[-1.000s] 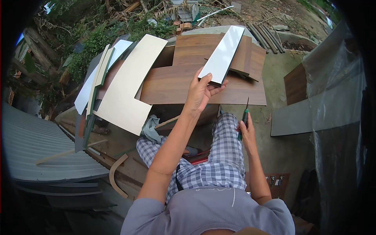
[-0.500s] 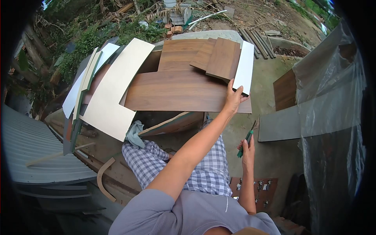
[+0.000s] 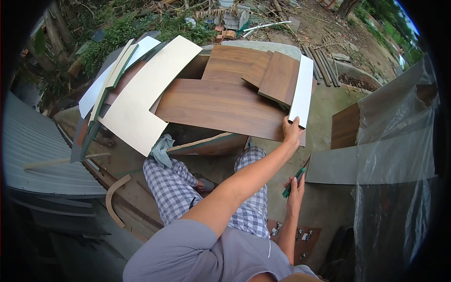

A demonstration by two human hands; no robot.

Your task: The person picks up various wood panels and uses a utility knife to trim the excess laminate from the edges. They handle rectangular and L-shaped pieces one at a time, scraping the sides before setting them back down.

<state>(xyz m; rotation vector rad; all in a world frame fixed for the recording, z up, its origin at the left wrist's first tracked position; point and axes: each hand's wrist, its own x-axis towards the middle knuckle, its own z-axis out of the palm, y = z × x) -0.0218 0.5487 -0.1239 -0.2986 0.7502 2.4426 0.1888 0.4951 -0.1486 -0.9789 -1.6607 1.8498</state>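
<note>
One end of the white strip (image 3: 302, 91) is pinched between the thumb and fingers of the left hand (image 3: 292, 132), its length held alongside the small brown panel (image 3: 280, 77), at one end of the large brown board (image 3: 216, 106). The green-handled screwdriver (image 3: 294, 183) is grasped in the right hand (image 3: 296, 190), near the grey panel (image 3: 333, 167), partly covered by plastic sheeting (image 3: 390, 197).
</note>
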